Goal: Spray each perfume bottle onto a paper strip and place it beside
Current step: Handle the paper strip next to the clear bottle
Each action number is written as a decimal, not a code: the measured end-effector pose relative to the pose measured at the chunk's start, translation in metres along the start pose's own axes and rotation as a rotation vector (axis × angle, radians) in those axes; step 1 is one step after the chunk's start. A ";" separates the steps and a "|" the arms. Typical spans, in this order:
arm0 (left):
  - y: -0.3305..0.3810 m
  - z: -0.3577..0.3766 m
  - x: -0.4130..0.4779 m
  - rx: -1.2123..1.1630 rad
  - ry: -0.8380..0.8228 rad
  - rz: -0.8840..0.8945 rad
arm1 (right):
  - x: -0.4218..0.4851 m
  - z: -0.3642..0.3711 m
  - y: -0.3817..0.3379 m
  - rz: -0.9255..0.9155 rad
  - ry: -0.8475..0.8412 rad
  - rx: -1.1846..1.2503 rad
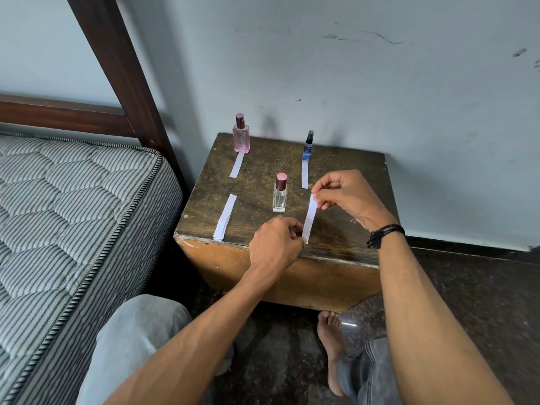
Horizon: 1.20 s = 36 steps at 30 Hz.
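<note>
One paper strip (pixel 309 217) is held at both ends. Its far end is pinched between the thumb and fingers of the right hand (pixel 342 194), and its near end is pinched by the fingertips of the left hand (pixel 274 244). Whether it touches the wooden table (pixel 254 185) under it cannot be told.

Three perfume bottles are counted, all upright and capped. The clear bottle (pixel 280 194) stands just left of the held strip, between the two hands. The blue bottle (pixel 308 146) is seen beyond the right hand. The pink bottle (pixel 241 135) is placed well to the left, at the back edge.

A second strip (pixel 305 174) is laid flat in front of the blue bottle, near the right hand. A third strip (pixel 237 165) is laid in front of the pink bottle. A small pile of strips (pixel 225 218) lies left of the left hand, at the front edge; the sheets in it cannot be counted.

One black cord band (pixel 385 233) is worn on the right wrist.
</note>
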<state>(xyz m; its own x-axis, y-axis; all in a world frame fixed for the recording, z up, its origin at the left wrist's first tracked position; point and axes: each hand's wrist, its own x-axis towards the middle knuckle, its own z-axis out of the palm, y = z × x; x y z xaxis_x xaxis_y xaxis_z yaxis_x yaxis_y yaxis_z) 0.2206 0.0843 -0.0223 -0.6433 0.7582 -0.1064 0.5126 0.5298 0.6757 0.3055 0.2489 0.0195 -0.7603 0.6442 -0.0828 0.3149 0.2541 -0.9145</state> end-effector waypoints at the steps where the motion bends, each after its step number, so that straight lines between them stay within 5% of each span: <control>1: 0.000 0.000 0.000 0.001 0.001 -0.001 | 0.000 0.001 0.000 0.000 -0.003 0.001; 36: 0.001 -0.002 0.002 0.010 -0.025 -0.009 | 0.004 0.006 0.003 -0.019 0.032 -0.056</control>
<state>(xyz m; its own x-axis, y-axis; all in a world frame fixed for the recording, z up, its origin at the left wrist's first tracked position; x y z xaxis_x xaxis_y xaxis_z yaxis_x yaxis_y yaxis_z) 0.2183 0.0850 -0.0203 -0.6336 0.7626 -0.1305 0.5126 0.5400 0.6676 0.3003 0.2482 0.0139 -0.7482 0.6615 -0.0521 0.3328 0.3062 -0.8919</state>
